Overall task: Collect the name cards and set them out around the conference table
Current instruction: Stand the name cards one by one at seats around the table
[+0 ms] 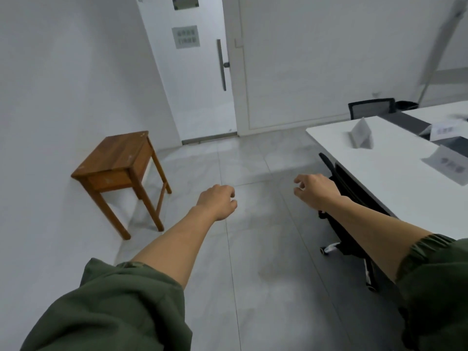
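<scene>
Our left hand (218, 201) and right hand (315, 190) hung mid-frame, fingers loosely curled, holding nothing. Three name cards (361, 134) stood well apart from them on the conference table (395, 178) at right, their print too blurred to read.

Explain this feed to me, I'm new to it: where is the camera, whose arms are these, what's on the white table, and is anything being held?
There is one picture, from a camera worn on a person's head, looking forward and down. The two bare arms in green sleeves are that person's own. The left hand is loosely curled and the right hand half open; neither holds anything. At right, the white conference table carries three name cards, at least as far as this view shows: one at its end, one nearer, one farther back. A wooden side table stands by the wall, a closed door beyond.
</scene>
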The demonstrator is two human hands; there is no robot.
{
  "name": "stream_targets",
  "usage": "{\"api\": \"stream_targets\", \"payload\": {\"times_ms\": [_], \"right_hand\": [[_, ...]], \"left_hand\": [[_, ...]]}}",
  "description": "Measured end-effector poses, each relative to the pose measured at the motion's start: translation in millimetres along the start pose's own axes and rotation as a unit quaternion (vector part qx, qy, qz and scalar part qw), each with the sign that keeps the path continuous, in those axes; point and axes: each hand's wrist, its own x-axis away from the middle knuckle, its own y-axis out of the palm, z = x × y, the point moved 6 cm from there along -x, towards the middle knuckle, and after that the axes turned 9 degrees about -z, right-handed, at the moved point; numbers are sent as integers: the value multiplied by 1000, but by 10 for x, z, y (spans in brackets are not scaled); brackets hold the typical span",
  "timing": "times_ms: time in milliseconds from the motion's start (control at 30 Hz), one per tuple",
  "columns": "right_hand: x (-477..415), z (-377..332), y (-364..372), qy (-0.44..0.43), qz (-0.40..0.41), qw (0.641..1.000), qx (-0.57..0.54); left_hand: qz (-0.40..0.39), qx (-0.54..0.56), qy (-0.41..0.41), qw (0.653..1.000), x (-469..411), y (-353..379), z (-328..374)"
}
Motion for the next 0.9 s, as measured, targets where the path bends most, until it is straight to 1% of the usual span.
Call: {"api": "stream_targets", "payload": {"times_ms": [67, 233, 333, 367, 467, 633, 733, 900], "right_hand": [[-547, 76, -133, 7, -7, 1000, 6], [-1641, 180, -426, 11, 7, 1000, 11], [-2315, 259, -456, 15, 5, 1000, 11], [-2641, 327, -453, 25, 5, 1000, 11], [-3182, 458, -402, 42, -4, 999, 9], [-4134, 781, -477, 108, -2, 994, -4], [-4516, 1012, -576, 139, 7, 990, -25], [-4840, 1662, -694, 218, 15, 975, -31]], "left_hand": [[0, 5, 2, 1000, -498, -131, -44], [2, 9, 6, 1000, -1548, -411, -203], [-4, 13, 19, 1000, -2264, -500, -298], [-7, 13, 24, 1000, -2630, -511, -333], [-21, 19, 41, 999, -3240, -509, -377], [-45, 6, 91, 995, -4468, -627, -397], [-57, -4, 125, 990, -5144, -779, -261], [-91, 0, 205, 975, -6001, -774, 343]]}}
